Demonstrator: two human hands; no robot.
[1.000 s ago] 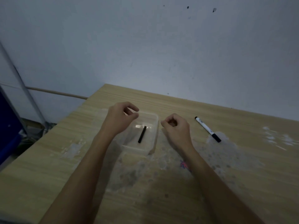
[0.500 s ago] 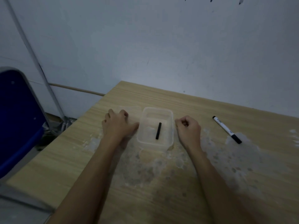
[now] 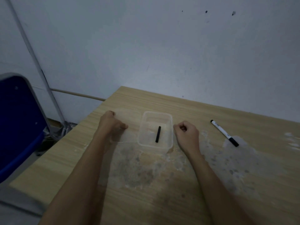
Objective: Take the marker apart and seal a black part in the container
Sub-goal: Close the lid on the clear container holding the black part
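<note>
Wall [image 3: 162, 46] fills the back, blue chair [image 3: 17, 120] at far left. Wooden table [image 3: 146, 184] carries everything, top scuffed with pale patches.

Clear container [image 3: 155, 129] sits mid-table, open, not yet lidded. Clear lid [image 3: 128, 127] lies flat just left of it, touching or nearly touching its left wall; hard to tell, both are transparent and the light is dim.

Left hand [image 3: 110, 124] rests on the lid's left part, fingers curled, grip seemingly closed on the lid's edge, though the actual pinch is not clearly visible. Right hand [image 3: 186, 132] is just beside the container's right wall, curled into a loose fist, holding nothing visible.

Marker [image 3: 224, 133] lies well to the right, white body with black ends, apart from both hands.

Black part [image 3: 158, 134]: short, straight, matte black stick, lying flat on the container floor near the centre, roughly lengthwise. Looks light and rigid, likely to roll if the container is jolted.

Step in hand, judged: sealing. To do it well, lift the lid by an edge, keep it level, line its corners up with the container rim, steady the container with the right hand, then press round all four sides until it seats.
</note>
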